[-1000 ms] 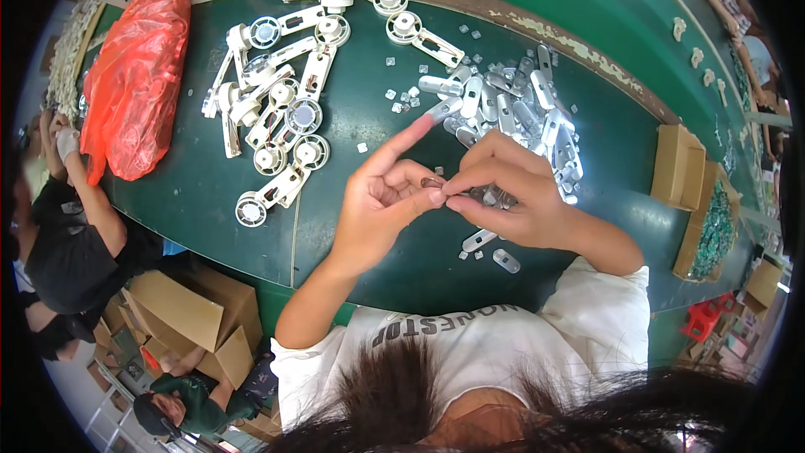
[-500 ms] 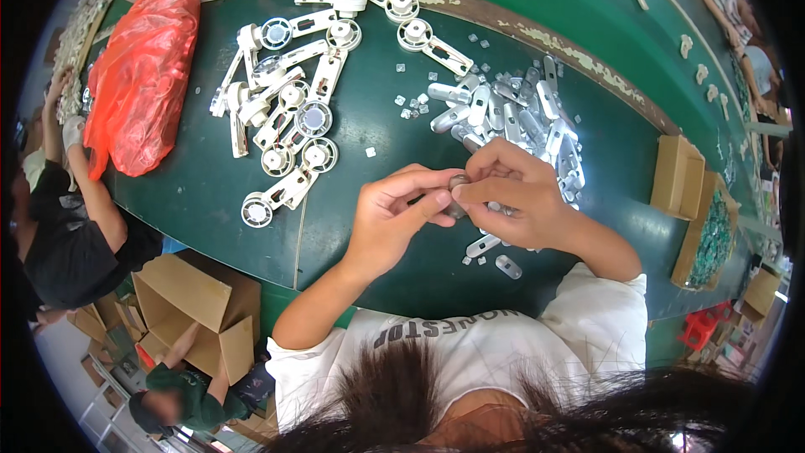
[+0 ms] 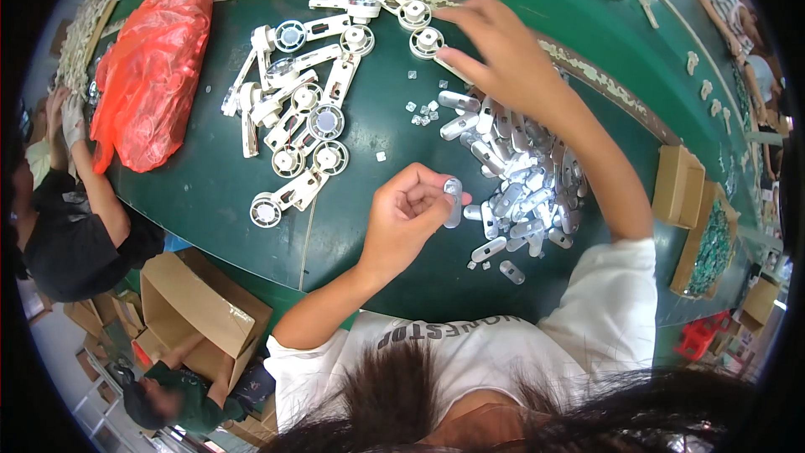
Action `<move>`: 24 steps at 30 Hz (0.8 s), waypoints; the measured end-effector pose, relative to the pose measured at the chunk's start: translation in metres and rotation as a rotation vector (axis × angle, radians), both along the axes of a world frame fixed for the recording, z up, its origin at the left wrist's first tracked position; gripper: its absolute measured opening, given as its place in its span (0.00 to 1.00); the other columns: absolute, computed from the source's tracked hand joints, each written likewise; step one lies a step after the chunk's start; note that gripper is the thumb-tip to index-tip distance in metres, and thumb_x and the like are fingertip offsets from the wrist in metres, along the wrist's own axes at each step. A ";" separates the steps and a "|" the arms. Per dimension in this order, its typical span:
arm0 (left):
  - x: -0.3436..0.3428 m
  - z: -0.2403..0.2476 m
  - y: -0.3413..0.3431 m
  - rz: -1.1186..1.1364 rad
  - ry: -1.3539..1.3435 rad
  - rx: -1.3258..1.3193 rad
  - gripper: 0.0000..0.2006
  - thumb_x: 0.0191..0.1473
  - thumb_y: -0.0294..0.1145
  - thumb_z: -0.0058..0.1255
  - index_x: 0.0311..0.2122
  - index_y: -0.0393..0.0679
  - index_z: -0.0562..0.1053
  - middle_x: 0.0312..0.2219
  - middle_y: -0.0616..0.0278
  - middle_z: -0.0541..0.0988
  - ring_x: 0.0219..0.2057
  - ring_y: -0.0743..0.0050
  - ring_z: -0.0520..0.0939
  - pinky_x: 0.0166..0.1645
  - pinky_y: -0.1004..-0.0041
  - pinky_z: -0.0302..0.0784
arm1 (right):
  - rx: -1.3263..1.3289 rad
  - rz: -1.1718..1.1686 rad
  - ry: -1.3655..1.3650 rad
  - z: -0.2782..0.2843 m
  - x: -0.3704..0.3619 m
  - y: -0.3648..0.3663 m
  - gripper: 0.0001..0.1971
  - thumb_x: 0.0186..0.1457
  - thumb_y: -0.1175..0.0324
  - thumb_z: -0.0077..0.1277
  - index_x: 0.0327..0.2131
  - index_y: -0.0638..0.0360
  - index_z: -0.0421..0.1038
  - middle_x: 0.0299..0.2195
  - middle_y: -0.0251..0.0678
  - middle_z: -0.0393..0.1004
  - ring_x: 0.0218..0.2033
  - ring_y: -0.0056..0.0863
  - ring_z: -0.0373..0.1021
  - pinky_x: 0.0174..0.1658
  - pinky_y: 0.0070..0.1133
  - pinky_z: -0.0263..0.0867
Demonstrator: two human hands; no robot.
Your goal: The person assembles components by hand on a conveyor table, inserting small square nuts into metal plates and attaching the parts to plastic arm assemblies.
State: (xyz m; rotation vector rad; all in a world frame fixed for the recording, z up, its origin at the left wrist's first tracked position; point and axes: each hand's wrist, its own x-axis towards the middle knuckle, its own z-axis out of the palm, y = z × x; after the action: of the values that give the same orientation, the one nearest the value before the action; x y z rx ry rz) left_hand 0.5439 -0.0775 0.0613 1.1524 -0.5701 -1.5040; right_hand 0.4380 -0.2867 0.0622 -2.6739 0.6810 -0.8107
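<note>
My left hand [image 3: 408, 211] pinches a small oval silvery-grey plastic cover [image 3: 453, 203] between thumb and fingers, above the table's near middle. My right hand [image 3: 507, 54] is stretched to the far side, thumb and index finger spread beside a white part with a round spoked end [image 3: 426, 43]. Whether the fingertips touch that part I cannot tell. Beneath and near my right forearm lies a pile of similar grey oval covers [image 3: 524, 201]. Several more white spoked parts [image 3: 325, 122] lie joined or overlapping left of centre.
Small clear square pieces [image 3: 423, 113] are scattered beside the pile. A red plastic bag [image 3: 159, 75] lies at the table's left end. Small cardboard boxes [image 3: 677, 189] stand at the right edge. Co-workers [image 3: 71, 226] are at the left, beside an open carton [image 3: 197, 302].
My right hand has left the cover and moved up to the far white spoked parts, its fingers opening. My left hand keeps the cover, now held more upright in view.
</note>
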 end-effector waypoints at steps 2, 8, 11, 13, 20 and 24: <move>0.002 0.003 -0.005 -0.019 -0.009 0.029 0.05 0.52 0.18 0.47 0.35 0.36 0.69 0.31 0.57 0.78 0.35 0.75 0.80 0.33 0.81 0.73 | -0.107 -0.019 0.179 -0.033 0.022 -0.019 0.22 0.50 0.58 0.52 0.47 0.57 0.66 0.37 0.47 0.68 0.37 0.42 0.68 0.39 0.31 0.66; 0.012 0.002 -0.005 0.022 -0.059 0.075 0.07 0.52 0.21 0.48 0.38 0.33 0.71 0.30 0.53 0.80 0.33 0.73 0.81 0.31 0.82 0.74 | 0.256 0.070 0.155 -0.021 0.015 -0.016 0.22 0.47 0.59 0.55 0.45 0.57 0.67 0.35 0.46 0.66 0.31 0.40 0.69 0.37 0.30 0.66; 0.008 0.007 -0.006 0.004 -0.077 0.147 0.08 0.53 0.23 0.49 0.39 0.33 0.71 0.31 0.53 0.80 0.32 0.75 0.81 0.30 0.82 0.74 | 0.526 0.069 0.043 -0.022 -0.002 -0.022 0.17 0.46 0.64 0.60 0.37 0.59 0.66 0.34 0.35 0.63 0.26 0.17 0.67 0.28 0.16 0.63; 0.006 0.008 -0.008 -0.034 -0.083 0.141 0.09 0.53 0.23 0.49 0.40 0.33 0.71 0.31 0.53 0.80 0.31 0.75 0.81 0.30 0.82 0.75 | 0.756 0.037 -0.167 -0.019 -0.019 -0.033 0.19 0.45 0.59 0.61 0.33 0.61 0.66 0.34 0.37 0.65 0.27 0.19 0.67 0.30 0.18 0.64; 0.006 0.005 -0.003 -0.067 -0.096 0.143 0.12 0.55 0.26 0.48 0.43 0.32 0.71 0.32 0.56 0.80 0.30 0.82 0.79 0.33 0.82 0.75 | 1.101 0.077 -0.292 0.045 -0.051 0.071 0.18 0.51 0.74 0.52 0.45 0.56 0.62 0.29 0.27 0.68 0.23 0.09 0.62 0.23 0.10 0.57; 0.001 0.006 -0.005 -0.071 -0.072 0.143 0.12 0.55 0.26 0.47 0.44 0.32 0.71 0.31 0.57 0.80 0.30 0.82 0.79 0.33 0.81 0.75 | 0.796 0.097 -0.233 0.026 -0.059 0.096 0.15 0.49 0.69 0.55 0.42 0.57 0.69 0.33 0.31 0.72 0.22 0.17 0.66 0.22 0.15 0.60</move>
State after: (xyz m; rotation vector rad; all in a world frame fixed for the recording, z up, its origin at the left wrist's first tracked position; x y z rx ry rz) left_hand 0.5452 -0.0822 0.0672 1.3132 -0.5648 -1.5900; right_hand 0.3795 -0.1906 0.0885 -1.8501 0.6341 -0.6314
